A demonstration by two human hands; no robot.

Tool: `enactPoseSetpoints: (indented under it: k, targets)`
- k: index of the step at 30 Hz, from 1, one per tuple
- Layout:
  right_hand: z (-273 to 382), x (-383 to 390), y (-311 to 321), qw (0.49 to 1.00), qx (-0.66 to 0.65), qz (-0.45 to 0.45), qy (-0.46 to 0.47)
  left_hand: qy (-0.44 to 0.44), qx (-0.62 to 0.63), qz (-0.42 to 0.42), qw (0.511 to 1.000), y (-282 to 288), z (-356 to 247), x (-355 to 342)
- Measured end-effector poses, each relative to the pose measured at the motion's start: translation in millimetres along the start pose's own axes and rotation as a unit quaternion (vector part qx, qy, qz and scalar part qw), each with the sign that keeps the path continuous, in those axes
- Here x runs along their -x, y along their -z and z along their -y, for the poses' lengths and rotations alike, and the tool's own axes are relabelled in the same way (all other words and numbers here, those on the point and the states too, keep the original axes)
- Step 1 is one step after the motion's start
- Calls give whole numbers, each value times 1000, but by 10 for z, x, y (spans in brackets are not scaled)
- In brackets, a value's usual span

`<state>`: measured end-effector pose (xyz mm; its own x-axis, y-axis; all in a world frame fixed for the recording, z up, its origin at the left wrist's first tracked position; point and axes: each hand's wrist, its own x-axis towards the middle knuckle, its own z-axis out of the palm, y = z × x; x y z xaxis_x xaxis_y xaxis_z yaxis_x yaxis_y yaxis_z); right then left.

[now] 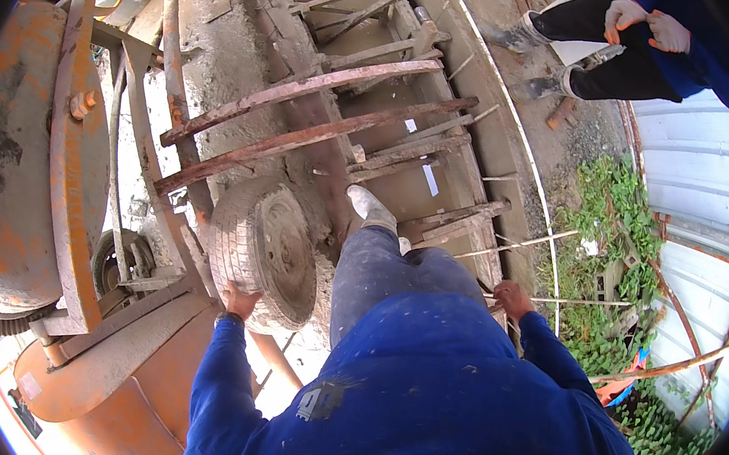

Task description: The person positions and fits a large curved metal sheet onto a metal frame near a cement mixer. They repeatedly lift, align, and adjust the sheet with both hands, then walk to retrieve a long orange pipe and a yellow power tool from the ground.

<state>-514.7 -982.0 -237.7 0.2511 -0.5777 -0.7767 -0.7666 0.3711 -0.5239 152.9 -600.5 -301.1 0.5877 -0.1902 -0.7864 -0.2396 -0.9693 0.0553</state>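
My left hand [241,302] rests against the tread of a mud-caked tyre [236,237] on a wheel, its fingers laid on the rubber. To the right, the curled fingers of my right hand [512,300] close at the top edge of a wooden formwork board [479,181], where a thin rod also crosses; the fingers hide the exact hold. Between my hands, my mud-stained trousers and one pale boot [371,206] show over the formwork. Two long rusty bars [302,143] span the trench ahead of me.
An orange cement mixer drum [16,150] stands at the left with its frame. Muddy water [425,189] lies between the crosspieces. Thin rods jut from the right-hand board. Another person's hands [647,27] are at the upper right. Plants [601,233] grow by a metal sheet fence [695,172].
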Motion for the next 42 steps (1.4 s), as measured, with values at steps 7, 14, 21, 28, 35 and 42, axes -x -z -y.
enactPoseSetpoints:
  k: [7,14,21,28,35,42]
  targets:
    - [1323,-934,-24,991,72,0,110,17,56,-24,998,15,-146,199]
    - [2294,-1348,-31,988,119,34,98,-18,86,-40,995,-96,-133,251]
    - [2284,-1568,185,971,191,30,140,31,80,-16,996,-58,-165,252]
    - [2739,-1407,412,991,133,17,20,64,86,-14,994,-111,-135,242]
    - [2634,-1677,782,964,239,-9,117,94,121,-73,985,-179,-510,303]
    - [2732,-2703,967,960,226,133,99,92,117,-235,960,-505,-390,230]
